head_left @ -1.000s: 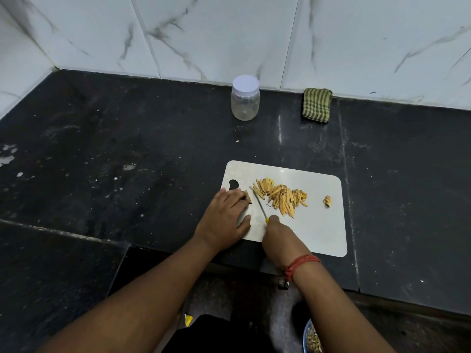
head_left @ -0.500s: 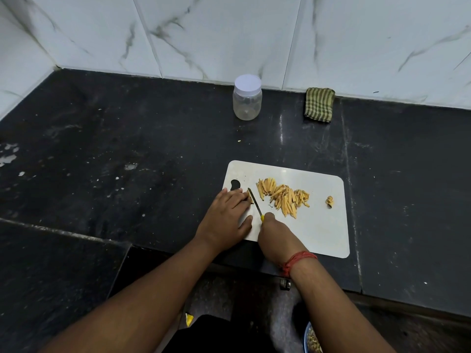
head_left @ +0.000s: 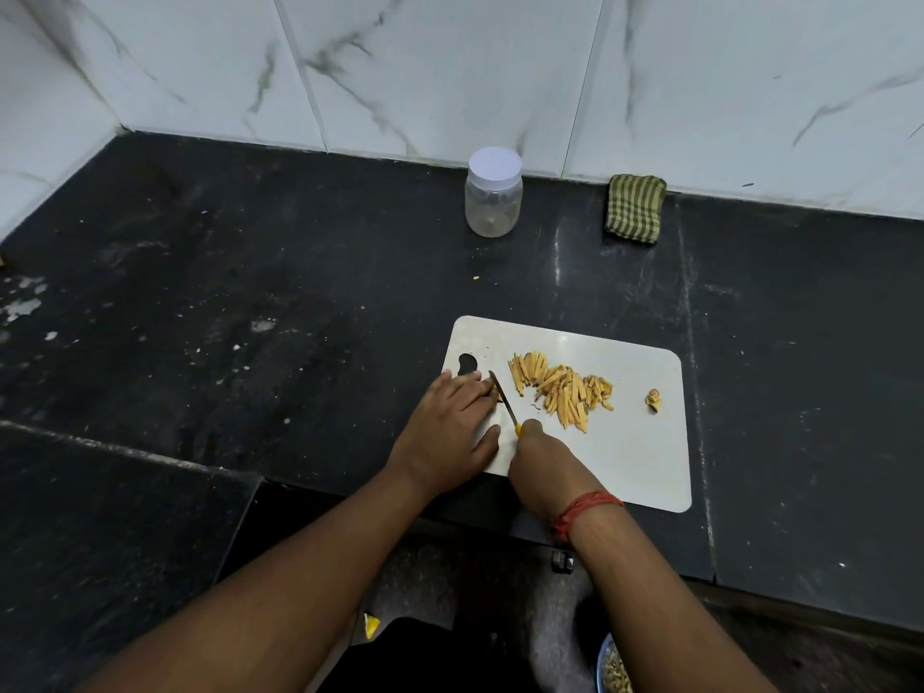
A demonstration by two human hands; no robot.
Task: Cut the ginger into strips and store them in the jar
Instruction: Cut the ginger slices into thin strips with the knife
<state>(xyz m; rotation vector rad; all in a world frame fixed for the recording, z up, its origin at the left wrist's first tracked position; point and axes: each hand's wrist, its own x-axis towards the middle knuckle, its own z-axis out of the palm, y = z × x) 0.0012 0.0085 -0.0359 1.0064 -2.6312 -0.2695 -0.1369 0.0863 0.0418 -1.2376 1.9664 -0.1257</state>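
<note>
Ginger strips (head_left: 560, 392) lie heaped in the middle of the white cutting board (head_left: 630, 457), just right of your knife (head_left: 504, 398). Your left hand (head_left: 450, 432) presses flat on the board's left edge, fingers straight and close together, their tips pinning a small ginger piece (head_left: 497, 392) against the blade. Your right hand (head_left: 545, 467) curls round the knife's yellow handle, near the board's front edge. A ginger scrap (head_left: 653, 399) sits near the board's right edge. At the worktop's back edge stand the lidded jar (head_left: 493, 192) and a folded cloth (head_left: 635, 208), well apart from both hands.
</note>
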